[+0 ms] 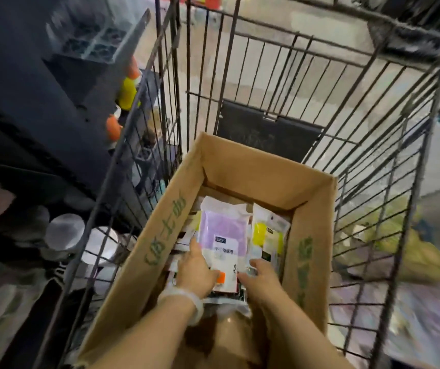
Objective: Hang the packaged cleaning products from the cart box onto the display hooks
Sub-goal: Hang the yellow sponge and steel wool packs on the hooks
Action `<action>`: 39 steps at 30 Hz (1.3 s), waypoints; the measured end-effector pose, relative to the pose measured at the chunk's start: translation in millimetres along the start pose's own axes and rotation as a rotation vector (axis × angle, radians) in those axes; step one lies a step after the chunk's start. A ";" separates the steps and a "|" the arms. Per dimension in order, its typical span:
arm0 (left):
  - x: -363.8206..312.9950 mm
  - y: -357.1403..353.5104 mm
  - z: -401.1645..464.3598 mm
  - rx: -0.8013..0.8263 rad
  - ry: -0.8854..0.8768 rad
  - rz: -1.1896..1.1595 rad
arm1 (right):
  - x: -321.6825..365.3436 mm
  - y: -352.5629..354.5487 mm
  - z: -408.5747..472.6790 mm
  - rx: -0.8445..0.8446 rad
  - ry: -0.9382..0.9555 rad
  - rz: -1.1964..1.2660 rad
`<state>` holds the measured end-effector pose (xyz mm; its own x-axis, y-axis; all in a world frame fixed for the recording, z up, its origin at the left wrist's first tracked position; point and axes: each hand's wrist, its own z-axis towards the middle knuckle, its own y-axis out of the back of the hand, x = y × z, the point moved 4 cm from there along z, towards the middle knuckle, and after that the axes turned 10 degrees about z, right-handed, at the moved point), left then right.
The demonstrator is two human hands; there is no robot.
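Left hand (196,270) reaches into the cardboard box (309,198) and lies on the lower left edge of the purple packet (223,235), thumb on top of it; whether the fingers curl under cannot be told, so the hold is unconfirmed. Right hand (260,278), at 3 o'clock of the left, is at the packet's lower right corner with fingers bent down out of view; its grasp cannot be told either. A pale band sits on the left wrist.

The purple packet lies uppermost on a loose heap of packets. At its 3 o'clock, just beside it, stands a yellow packet (265,235). The box sits inside a wire cart (373,129). At 10 o'clock beyond the cart, dark shelving (40,102) carries orange and yellow bottles. No display hooks are in view.

Risks, as judged: the slick film may slip from an edge-only hold; lifting may drag neighbouring packets up; the hang tab may snag on the box wall.
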<state>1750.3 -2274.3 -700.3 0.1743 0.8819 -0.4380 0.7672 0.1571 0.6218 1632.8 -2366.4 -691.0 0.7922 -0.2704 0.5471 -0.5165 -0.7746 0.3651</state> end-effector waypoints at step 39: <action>-54.0 183.1 -298.4 -0.439 -0.524 -0.311 | 166.1 105.1 -270.0 0.456 0.916 0.089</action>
<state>1697.2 -2160.5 -369.0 0.3451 0.4579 -0.8193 0.5311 0.6244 0.5727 1622.4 -2338.3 -358.4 0.1059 0.0550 0.9929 -0.2369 -0.9683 0.0789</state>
